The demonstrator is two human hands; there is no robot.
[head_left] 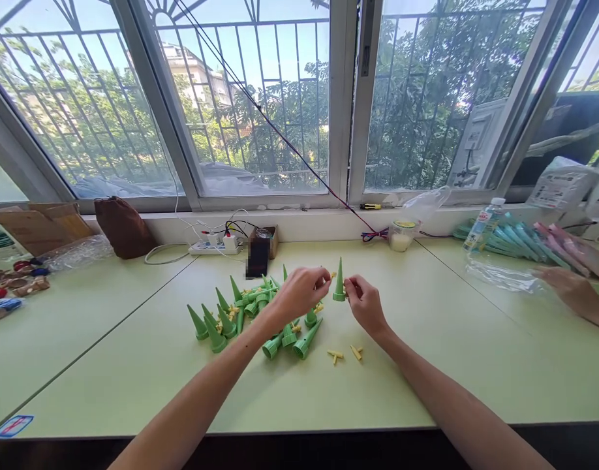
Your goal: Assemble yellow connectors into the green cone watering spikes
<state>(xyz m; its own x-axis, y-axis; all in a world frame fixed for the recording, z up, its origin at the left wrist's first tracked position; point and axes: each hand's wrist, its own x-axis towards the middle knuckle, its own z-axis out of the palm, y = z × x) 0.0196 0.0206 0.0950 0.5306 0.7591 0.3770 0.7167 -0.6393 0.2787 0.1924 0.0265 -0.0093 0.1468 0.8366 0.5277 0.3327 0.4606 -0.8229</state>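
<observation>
My left hand is closed in a pinch, with a small yellow piece at its fingertips. Just right of it, my right hand grips a green plastic cone at its side, point up; a bit of yellow shows between cone and fingers. Beneath and left of my left hand lies a pile of similar green cones, some standing, others on their sides, with yellow fittings among them. Nearer to me on the table are a yellow T-shaped fitting and another yellow fitting.
A power strip, a small cardboard box and a brown pouch line the table's back. Further right stand a plastic cup and a bottle beside packs in plastic. Another person's hand reaches in at right.
</observation>
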